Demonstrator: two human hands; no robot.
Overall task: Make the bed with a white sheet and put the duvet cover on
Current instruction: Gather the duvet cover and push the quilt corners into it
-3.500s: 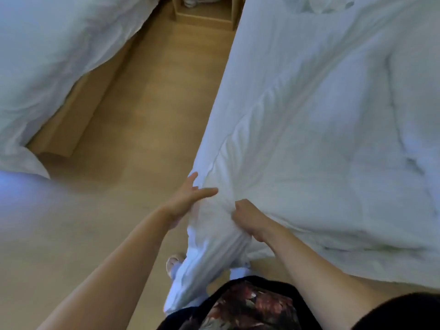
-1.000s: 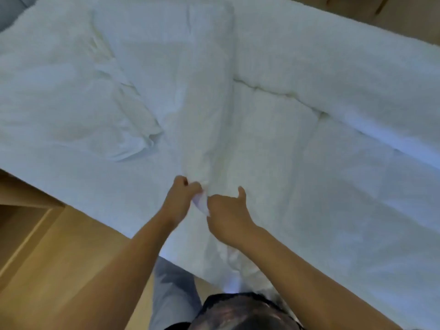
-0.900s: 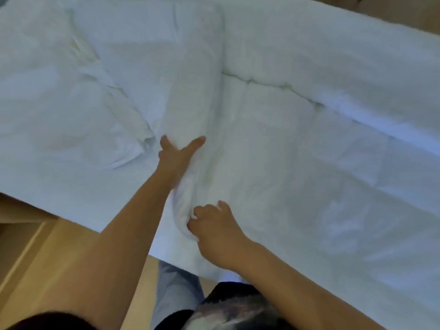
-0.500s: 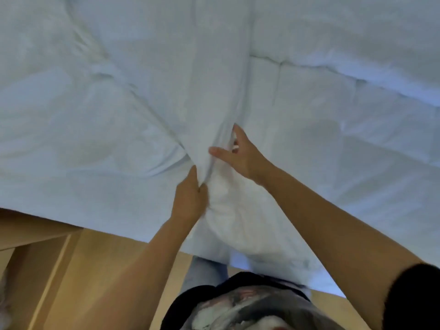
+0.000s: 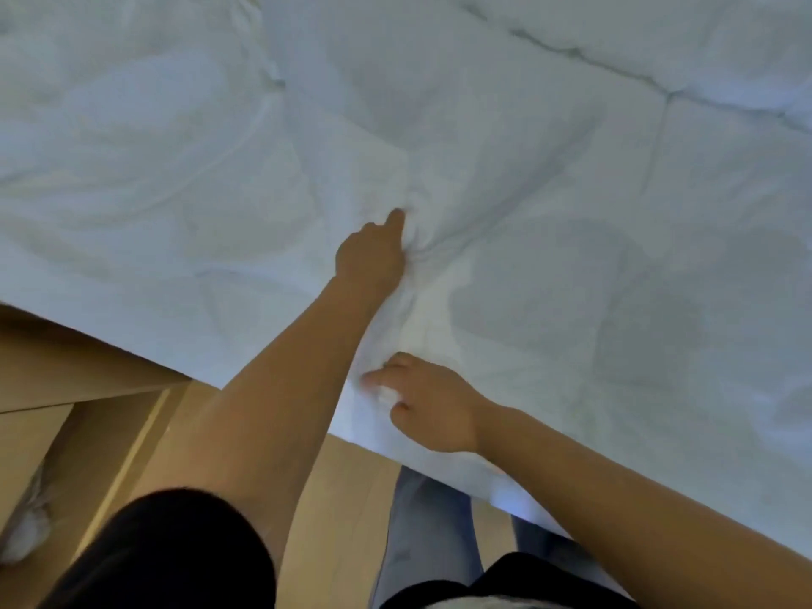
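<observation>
Head view: at the lower left stands a light wooden bedside unit (image 5: 110,432) with an open compartment, and low inside it, at the frame's edge, lies a crumpled white thing (image 5: 26,529) too blurred to name. Most of the picture is the wrinkled white duvet cover (image 5: 571,279), spread across the bed and hanging over its near edge above the pale wooden floor (image 5: 351,498). Stitched quilting seams show at the upper right, and I cannot tell where cover ends and duvet begins. The left grip (image 5: 371,257), a bare hand on an outstretched arm, is clamped on a bunch of the cover well in from the edge. Its fingers are curled into the cloth, one digit points forward, and creases radiate from it. The right grip (image 5: 433,402) sits nearer the edge, pinched together on a small white tuft of the same cover between thumb and fingers. A raised ridge of gathered fabric runs between the two grips. Lower down, a black short sleeve (image 5: 175,556) covers the left upper arm, and a leg in blue jeans (image 5: 422,529) stands just beside the overhanging cloth
</observation>
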